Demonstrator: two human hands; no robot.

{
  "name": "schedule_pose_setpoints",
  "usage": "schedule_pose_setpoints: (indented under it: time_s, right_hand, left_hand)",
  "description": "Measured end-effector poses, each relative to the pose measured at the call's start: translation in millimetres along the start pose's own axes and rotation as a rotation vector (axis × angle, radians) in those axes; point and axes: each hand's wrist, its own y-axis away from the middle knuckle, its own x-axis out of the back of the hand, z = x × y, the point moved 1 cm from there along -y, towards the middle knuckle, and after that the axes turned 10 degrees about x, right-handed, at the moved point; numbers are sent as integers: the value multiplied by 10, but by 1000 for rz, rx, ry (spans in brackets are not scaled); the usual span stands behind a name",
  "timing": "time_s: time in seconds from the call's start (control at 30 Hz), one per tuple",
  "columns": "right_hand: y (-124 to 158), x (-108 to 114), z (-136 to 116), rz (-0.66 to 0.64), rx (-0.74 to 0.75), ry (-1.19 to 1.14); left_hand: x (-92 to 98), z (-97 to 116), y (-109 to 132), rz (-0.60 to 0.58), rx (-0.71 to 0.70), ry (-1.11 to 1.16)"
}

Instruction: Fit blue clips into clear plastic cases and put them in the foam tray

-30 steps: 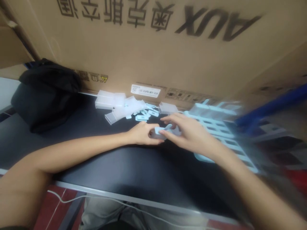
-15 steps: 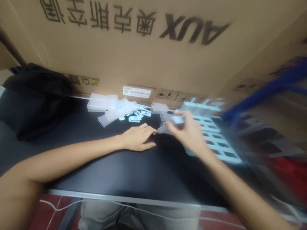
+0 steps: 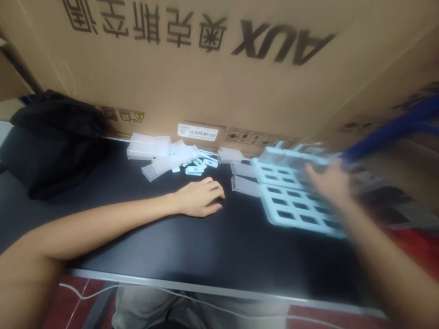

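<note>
My left hand (image 3: 200, 197) rests on the black tabletop, its thumb apart from the loosely bent fingers, and holds nothing. Smeared by motion, my right hand (image 3: 331, 180) is over the right part of a light-blue grid rack (image 3: 291, 219) with square openings. Whether anything is in its fingers cannot be made out. Two clear flat plastic boxes (image 3: 245, 186) lie against the rack's left edge, with another clear box (image 3: 230, 155) just behind them. Beyond my left hand is a pile of small light-blue clips (image 3: 194, 170) beside several frosted plastic boxes (image 3: 171, 160).
A large cardboard carton (image 3: 212, 82) with upside-down printing walls off the table's back. On the left sits a black bag (image 3: 55, 141). A blue metal bar (image 3: 387, 130) slants in at the right. A white cable (image 3: 206, 304) runs below the table's front edge (image 3: 178, 286).
My right hand has moved right, from near the clear boxes and my left hand to the rack's far side. The light-blue piece seen in it earlier no longer shows. My left hand has barely moved.
</note>
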Motion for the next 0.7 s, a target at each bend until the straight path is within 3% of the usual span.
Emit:
schedule_pose_setpoints:
  time_s: [0.13, 0.37, 0.7]
  right_hand:
    - [-14, -49, 5, -83, -175, -62]
    - [-39, -197, 38, -136, -86, 22]
    - [-131, -390, 102, -132, -140, 75]
  left_hand:
    - [-8, -3, 1, 1, 0, -1]
    - [-38, -23, -1, 10, -8, -6]
    - [-63, -58, 9, 51, -38, -17]
